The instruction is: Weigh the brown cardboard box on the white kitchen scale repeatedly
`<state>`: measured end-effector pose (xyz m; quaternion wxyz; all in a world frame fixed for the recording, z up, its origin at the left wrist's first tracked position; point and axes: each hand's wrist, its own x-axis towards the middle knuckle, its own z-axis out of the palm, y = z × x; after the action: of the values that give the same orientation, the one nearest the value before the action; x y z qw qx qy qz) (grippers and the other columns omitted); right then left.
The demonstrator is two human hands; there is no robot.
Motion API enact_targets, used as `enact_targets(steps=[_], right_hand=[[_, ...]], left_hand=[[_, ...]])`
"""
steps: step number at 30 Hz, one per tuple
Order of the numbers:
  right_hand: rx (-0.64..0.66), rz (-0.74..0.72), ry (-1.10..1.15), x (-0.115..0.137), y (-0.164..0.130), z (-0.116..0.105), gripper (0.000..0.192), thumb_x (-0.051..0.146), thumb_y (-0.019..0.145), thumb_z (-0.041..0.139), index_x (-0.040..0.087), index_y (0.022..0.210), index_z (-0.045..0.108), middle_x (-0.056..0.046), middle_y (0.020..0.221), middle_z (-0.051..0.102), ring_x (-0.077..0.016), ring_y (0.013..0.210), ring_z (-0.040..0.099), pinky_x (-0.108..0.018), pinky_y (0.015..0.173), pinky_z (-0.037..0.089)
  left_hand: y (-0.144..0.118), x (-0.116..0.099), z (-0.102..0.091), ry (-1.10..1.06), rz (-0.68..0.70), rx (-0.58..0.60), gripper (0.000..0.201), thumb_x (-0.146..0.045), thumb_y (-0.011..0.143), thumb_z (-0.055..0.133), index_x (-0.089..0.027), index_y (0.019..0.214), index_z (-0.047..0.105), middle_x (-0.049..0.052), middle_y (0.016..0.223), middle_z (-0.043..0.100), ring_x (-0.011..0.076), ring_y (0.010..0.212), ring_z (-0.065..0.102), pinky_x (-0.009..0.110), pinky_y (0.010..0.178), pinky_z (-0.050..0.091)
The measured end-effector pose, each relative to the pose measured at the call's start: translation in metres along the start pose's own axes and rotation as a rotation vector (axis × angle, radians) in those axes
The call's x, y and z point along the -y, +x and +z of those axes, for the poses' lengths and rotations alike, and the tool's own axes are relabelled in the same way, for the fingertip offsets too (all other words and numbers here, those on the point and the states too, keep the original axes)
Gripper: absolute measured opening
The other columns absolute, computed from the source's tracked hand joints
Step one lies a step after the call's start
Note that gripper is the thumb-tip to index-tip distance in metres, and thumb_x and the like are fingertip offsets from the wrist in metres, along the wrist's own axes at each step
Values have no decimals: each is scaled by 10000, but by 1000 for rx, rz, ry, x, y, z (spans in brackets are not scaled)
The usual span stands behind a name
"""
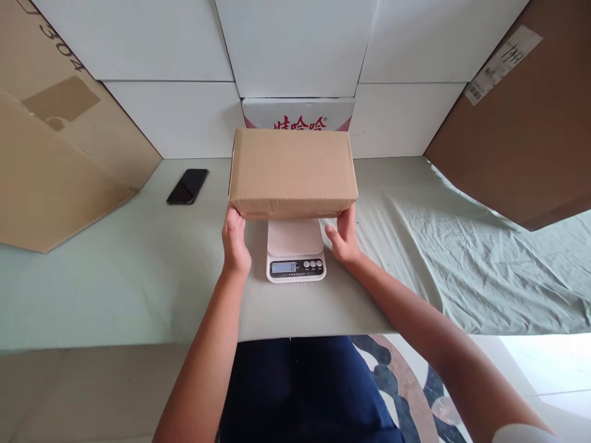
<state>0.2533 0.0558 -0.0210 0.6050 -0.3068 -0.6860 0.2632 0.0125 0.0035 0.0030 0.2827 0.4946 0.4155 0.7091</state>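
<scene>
A closed brown cardboard box is held between my two hands, over the back part of a white kitchen scale. My left hand supports its lower left corner, with the fingers partly hidden beneath. On the other side, my right hand grips the lower right corner, thumb pointing inward and the other fingers mostly under the box. The scale's display is lit and appears to read 0; its buttons face me. How far the box is above the platform I cannot tell exactly.
A black phone lies on the green cloth at the left. Behind the box stands a white carton with red characters, against a white tiled wall. Large cardboard panels stand at the left and right.
</scene>
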Motion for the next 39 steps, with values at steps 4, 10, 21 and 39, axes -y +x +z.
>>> enact_targets(steps=[4, 10, 21, 39], right_hand=[[26, 51, 72, 26, -38, -11, 687, 655, 895, 594, 346, 1486, 426, -94, 1393, 547, -327, 1315, 542, -528, 1138, 478], [-32, 221, 187, 52, -61, -15, 592, 642, 893, 590, 356, 1402, 497, -75, 1362, 565, -318, 1284, 546, -530, 1100, 508], [-45, 259, 231, 52, -61, -14, 543, 591, 894, 623, 363, 1375, 519, -63, 1474, 531, -328, 1374, 506, -559, 1082, 532], [-456, 480, 301, 28, -22, -40, 494, 620, 822, 562, 379, 1253, 576, -43, 1492, 527, -311, 1515, 465, -618, 1256, 361]], left_hand=[[-53, -18, -16, 37, -21, 59, 838, -865, 893, 394, -290, 1465, 607, 116, 1542, 607, 348, 1507, 506, 477, 1250, 397], [-77, -19, -24, 43, -103, 104, 886, -876, 883, 377, -282, 1512, 571, 130, 1572, 589, 381, 1506, 503, 512, 1235, 421], [-74, -18, -22, 16, -180, 70, 852, -867, 883, 416, -289, 1483, 597, 137, 1571, 592, 374, 1505, 510, 539, 1236, 421], [-67, -6, -35, 40, -103, -101, 722, -778, 969, 333, -376, 1531, 542, -2, 1703, 445, 263, 1622, 341, 443, 1336, 310]])
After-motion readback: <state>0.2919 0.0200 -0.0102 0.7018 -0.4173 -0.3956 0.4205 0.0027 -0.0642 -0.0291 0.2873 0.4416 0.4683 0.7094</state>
